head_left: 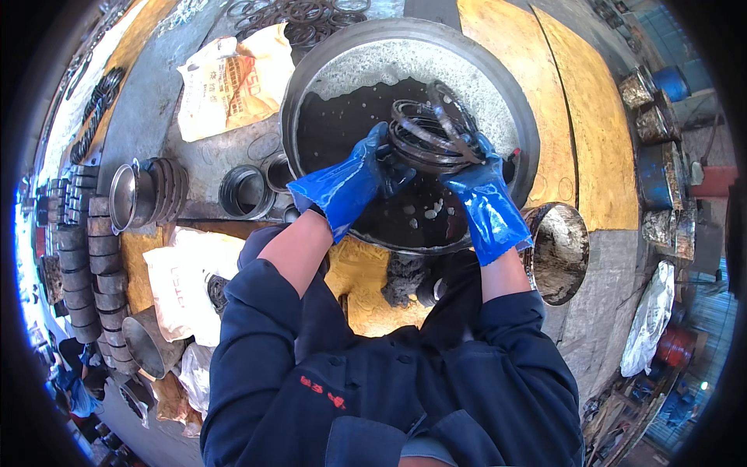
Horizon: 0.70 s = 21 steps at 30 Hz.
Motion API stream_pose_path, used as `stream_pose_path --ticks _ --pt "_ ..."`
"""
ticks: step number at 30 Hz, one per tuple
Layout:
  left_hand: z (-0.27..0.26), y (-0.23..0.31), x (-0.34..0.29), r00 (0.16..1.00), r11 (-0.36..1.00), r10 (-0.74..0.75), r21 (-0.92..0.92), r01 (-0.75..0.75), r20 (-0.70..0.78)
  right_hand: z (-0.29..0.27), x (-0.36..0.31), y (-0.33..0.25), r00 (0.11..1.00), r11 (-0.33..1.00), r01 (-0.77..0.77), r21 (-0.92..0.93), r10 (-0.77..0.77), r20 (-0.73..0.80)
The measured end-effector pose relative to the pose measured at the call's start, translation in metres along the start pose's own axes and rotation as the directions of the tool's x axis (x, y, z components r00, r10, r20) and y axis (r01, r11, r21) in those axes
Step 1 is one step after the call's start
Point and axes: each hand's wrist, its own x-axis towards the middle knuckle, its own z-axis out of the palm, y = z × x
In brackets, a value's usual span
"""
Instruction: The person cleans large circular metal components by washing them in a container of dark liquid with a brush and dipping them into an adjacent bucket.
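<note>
Both hands wear blue rubber gloves and hold a loose bundle of dark, wet metal rings [432,136] between them. My left hand [383,165] grips the bundle's left side, and my right hand [476,165] has its fingers closed at the lower right. A few rings tilt up and apart at the top of the bundle. Beneath it is a wide, round metal basin [292,101] with dark liquid and whitish foam. The bundle is held over the liquid. Where the gloves curl round the rings, some fingertips are hidden.
A pile of dark rings [307,15] lies beyond the basin. Left of it are a printed paper sack [233,82], short metal cylinders [245,193] and stacked rings [167,187]. A large metal tube [559,253] stands at the right. Stacked cylindrical parts [109,284] line the far left.
</note>
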Motion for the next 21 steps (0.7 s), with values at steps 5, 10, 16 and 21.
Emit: stream_pose_path --ticks 5,10,16,21 --pt "0.011 0.004 -0.006 0.993 0.996 0.091 -0.020 -0.093 -0.073 0.017 -0.011 0.009 0.997 0.988 -0.073 0.134 0.077 -0.028" --pt "0.012 0.002 -0.012 0.940 0.947 0.314 -0.113 -0.300 0.137 0.015 -0.011 0.015 0.999 0.988 -0.045 -0.149 0.043 -0.017" --pt "0.005 0.014 -0.005 0.923 0.951 0.282 -0.205 -0.232 0.261 0.002 0.001 0.018 0.989 0.930 -0.126 -0.346 0.090 -0.120" --pt "0.000 0.014 -0.015 0.859 0.933 0.345 -0.239 -0.269 0.379 -0.039 0.013 0.040 0.997 0.866 -0.012 -0.500 0.051 0.064"
